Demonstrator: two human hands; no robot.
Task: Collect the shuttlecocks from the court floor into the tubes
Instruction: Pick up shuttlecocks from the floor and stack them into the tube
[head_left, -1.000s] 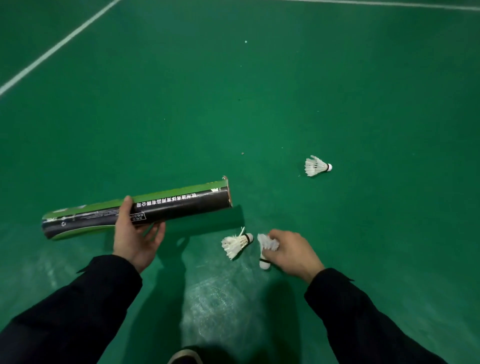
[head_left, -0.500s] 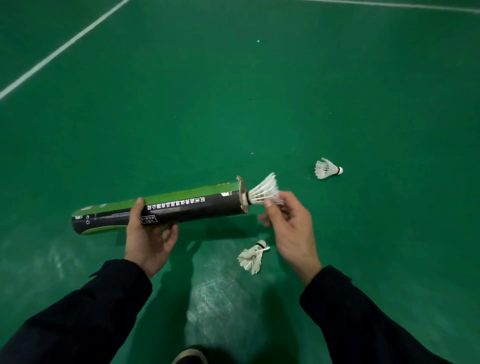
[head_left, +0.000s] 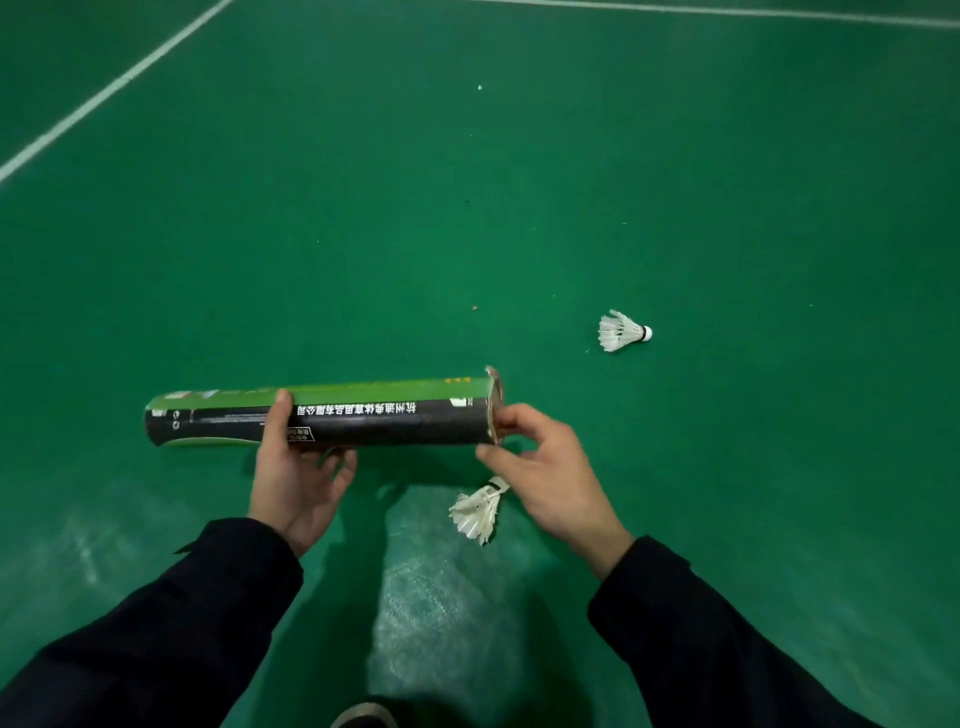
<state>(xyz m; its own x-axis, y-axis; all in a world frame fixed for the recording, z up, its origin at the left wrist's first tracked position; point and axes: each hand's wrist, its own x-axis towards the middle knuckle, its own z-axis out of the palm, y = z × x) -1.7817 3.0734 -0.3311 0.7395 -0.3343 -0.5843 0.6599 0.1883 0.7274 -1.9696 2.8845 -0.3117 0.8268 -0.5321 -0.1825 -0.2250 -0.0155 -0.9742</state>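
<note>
**Shuttlecock under the right hand, tube mouth beside it**

Shuttlecock (head_left: 480, 512) nearest the person lies on the court floor (head_left: 727, 493) just below the right hand (head_left: 550, 467), cork pointing up toward it, feathers toward the person. That hand hovers at the tube's open end, fingers loosely curled, holding nothing. The left hand (head_left: 296, 467) grips the tube (head_left: 363, 413), held level, long axis left to right. Farther off to the right rests a second shuttlecock (head_left: 621, 331).

My left hand (head_left: 298, 467) grips from below, thumb over the top, fingers curled. My right hand (head_left: 550, 478) sits loosely curled, fingertips forward, holding nothing. Both sleeves dark.
</note>
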